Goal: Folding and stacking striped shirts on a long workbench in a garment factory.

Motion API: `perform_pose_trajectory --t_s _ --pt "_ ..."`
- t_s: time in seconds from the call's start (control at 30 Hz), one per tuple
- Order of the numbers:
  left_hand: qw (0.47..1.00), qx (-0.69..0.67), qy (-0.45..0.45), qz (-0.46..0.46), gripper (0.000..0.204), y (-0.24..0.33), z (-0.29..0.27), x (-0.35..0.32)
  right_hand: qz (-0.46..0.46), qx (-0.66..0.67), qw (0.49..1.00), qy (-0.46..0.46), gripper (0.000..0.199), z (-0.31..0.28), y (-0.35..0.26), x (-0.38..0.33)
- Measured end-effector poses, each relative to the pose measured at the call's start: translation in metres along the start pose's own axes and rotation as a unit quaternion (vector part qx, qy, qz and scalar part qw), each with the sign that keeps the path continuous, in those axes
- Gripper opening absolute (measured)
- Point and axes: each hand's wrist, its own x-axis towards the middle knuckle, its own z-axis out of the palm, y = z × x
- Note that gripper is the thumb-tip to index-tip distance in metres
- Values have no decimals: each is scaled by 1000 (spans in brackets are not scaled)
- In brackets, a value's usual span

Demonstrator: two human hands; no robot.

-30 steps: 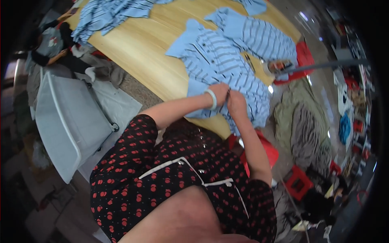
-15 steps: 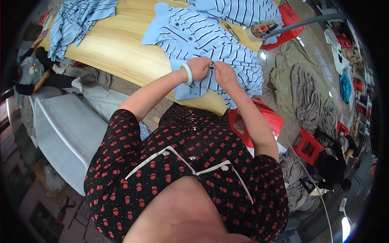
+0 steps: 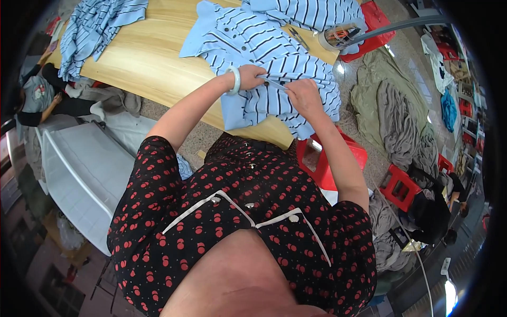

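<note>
Two hands pinch a blue striped shirt at the edge of a wooden table.

The left hand [image 3: 252, 75], with a pale bangle at its wrist, and the right hand [image 3: 302, 95] grip a fold of the striped shirt [image 3: 264, 47] close together. A second striped garment [image 3: 95, 26] lies well apart at the table's [image 3: 153, 58] far left. A red stool [image 3: 330, 158] stands just below the table edge.

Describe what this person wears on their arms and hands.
Both forearms are bare. Short sleeves of a black dress with red cherry-like dots end above the elbows. The left hand has a pale, smooth bangle at the wrist. The right hand shows no jewellery or glove.
</note>
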Motion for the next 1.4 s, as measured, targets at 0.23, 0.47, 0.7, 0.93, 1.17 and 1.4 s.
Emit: perform_pose_trajectory --t_s 0.23,0.47,0.7,0.93,1.17,1.4 --pt "988 118 -44 -94 37 36 -2 35 -1 8 999 33 8 7 -2 -3" --pt "986 163 -17 -39 39 35 17 50 27 -13 999 20 9 4 -7 0" --pt "993 111 -15 -31 29 31 9 49 38 2 996 85 8 4 -8 4" --pt "986 -53 -29 -155 32 41 6 51 73 65 992 78 14 -1 -7 5" --pt "983 -119 -21 -138 26 41 4 49 112 69 985 111 12 -3 -14 4" --pt "978 -150 -10 -143 28 45 5 46 111 56 984 125 13 -3 -11 5"
